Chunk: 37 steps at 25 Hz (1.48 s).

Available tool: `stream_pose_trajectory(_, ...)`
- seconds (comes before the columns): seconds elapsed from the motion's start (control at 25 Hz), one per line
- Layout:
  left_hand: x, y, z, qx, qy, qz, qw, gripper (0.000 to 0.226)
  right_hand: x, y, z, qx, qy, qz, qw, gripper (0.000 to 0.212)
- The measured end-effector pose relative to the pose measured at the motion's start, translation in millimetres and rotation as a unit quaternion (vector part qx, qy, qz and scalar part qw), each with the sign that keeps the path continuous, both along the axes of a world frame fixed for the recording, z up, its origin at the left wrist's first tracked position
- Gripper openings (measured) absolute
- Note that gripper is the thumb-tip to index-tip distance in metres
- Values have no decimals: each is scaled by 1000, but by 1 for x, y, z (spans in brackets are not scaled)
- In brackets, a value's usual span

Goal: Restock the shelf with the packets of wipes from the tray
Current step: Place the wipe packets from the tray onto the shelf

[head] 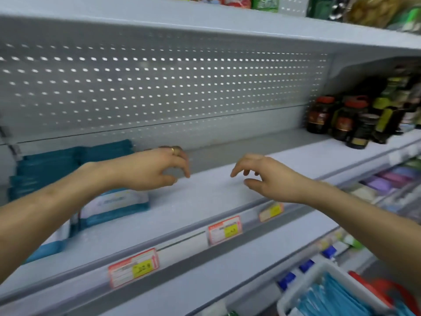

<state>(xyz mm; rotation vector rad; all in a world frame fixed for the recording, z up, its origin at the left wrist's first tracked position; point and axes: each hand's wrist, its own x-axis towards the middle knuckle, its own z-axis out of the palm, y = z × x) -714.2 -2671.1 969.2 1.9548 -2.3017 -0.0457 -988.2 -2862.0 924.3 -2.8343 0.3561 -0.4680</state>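
Teal and white packets of wipes (pixel 114 204) lie on the pale shelf (pixel 205 201) at the left, with several more teal packets (pixel 57 169) stacked behind them. My left hand (pixel 155 169) hovers just above and to the right of the front packet, fingers apart, holding nothing. Over the bare middle of the shelf my right hand (pixel 266 176) is held with its fingers spread and nothing in it. At the bottom right a white tray (pixel 303 286) holds several light blue packets (pixel 332 299).
Dark bottles with red caps (pixel 341 119) stand at the right end of the shelf. Price labels (pixel 224 230) line its front rail. A perforated back panel (pixel 159 83) rises behind. Pastel goods (pixel 387 179) fill the lower shelf at right, and another shelf with goods runs overhead.
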Motion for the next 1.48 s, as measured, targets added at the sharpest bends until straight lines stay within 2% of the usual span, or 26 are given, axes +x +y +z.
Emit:
stream_pose_trajectory(0.24,-100,-91,-21,-18,56,-111,992,43,-87,-8,-14,-9,42,-141,989,31)
stream_pose_trajectory(0.44,-177,-144,-45,0,124,-198,972,41,-173,-14,-39,19,74,-261,962,24)
stream_pose_trajectory(0.68,-259,-181,-98,70,133,-277,949,42,-280,-1,-104,87,152,-388,905,19)
stream_pose_trajectory(0.92,-310,-192,-162,140,116,-317,931,41,-358,32,-191,144,213,-455,853,28)
stream_pose_trajectory(1.16,-321,-193,-198,181,103,-307,928,39,-374,42,-225,109,207,-451,861,37)
stream_pose_trajectory(1.48,-336,-198,-212,206,109,-293,927,38,-370,32,-247,114,218,-386,889,46)
